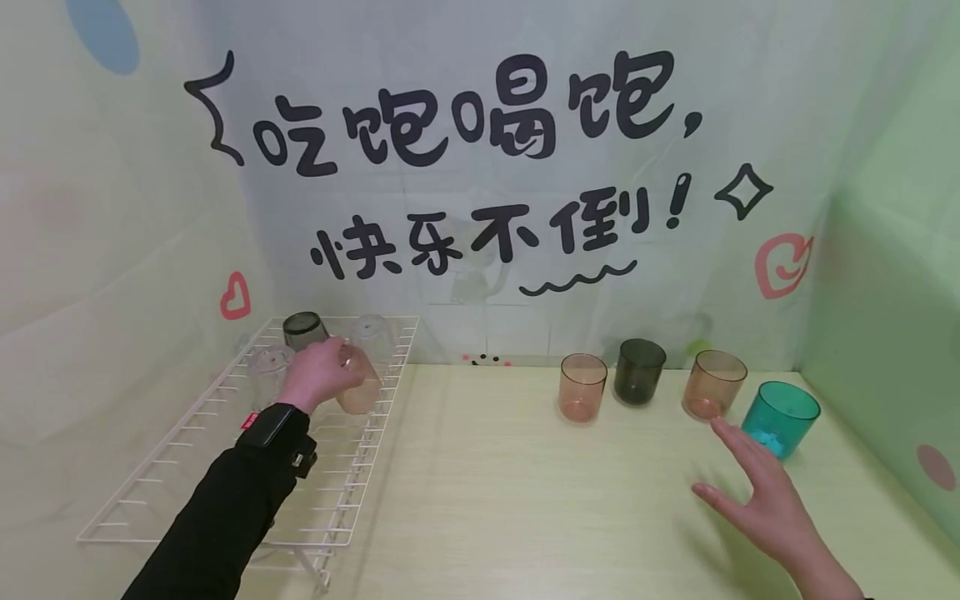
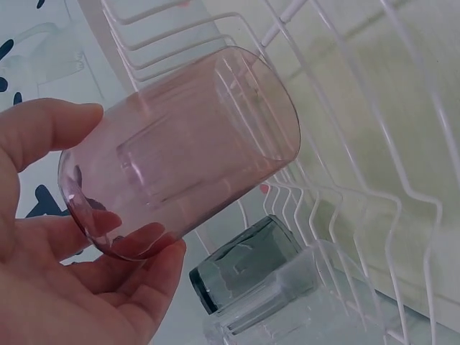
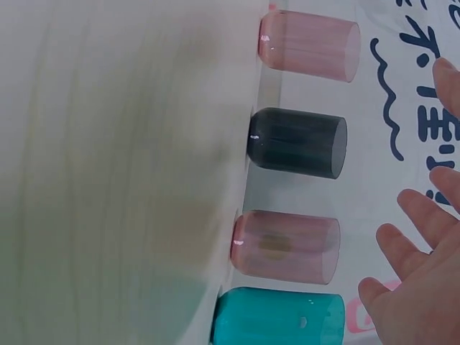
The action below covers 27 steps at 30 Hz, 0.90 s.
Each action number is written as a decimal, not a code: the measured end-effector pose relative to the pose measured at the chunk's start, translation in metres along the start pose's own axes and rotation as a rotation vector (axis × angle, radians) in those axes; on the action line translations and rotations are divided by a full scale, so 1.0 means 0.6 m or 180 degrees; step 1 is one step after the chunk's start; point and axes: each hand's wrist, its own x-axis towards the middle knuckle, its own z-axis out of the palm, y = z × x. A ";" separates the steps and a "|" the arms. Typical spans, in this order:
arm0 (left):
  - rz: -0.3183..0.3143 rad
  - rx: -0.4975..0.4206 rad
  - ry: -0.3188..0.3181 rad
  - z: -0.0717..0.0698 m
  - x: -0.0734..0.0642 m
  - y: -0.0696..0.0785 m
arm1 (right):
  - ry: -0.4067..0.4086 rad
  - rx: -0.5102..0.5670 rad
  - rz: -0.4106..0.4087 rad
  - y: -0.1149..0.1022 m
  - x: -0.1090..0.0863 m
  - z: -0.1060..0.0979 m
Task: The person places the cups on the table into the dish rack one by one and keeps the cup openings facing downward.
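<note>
Over the white wire rack (image 1: 360, 500) on the person's left, the left hand (image 1: 321, 372) pinches a pink cup (image 2: 180, 151) by its base end, thumb on one side and fingers on the other. It is see-through and smooth, a straight-sided cylinder, peachy in the head view and closer to mauve in the left wrist view. Its base end curves inward and looks darker and thicker, while the thin-edged mouth points down toward the wires; whether the rim touches them I cannot tell. Pale reflections streak its wall. Near it on the rack are a dark grey cup (image 1: 303, 330) and clear cups (image 1: 270, 372). Across the table (image 1: 525, 500), the right hand (image 1: 772, 508) has its fingers spread and holds nothing, close to a teal cup (image 1: 780, 421), which ends a row with two pinkish cups (image 1: 581, 387) and a smoky black one (image 1: 639, 372).
</note>
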 end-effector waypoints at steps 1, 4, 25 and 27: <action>0.0023 0.0011 0.0008 0.001 0.001 0.001 | 0.0004 0.0001 0.0003 0.000 0.000 0.000; 0.0084 0.0015 0.0033 0.004 0.002 0.002 | 0.0008 0.0000 0.0017 -0.001 -0.002 0.000; 0.0054 -0.0305 0.0127 0.010 -0.005 0.005 | 0.0085 -0.0146 -0.0150 0.000 0.011 -0.016; 0.0092 -0.0304 0.0142 0.007 -0.008 0.003 | 0.0082 -0.0149 -0.0166 0.001 0.013 -0.019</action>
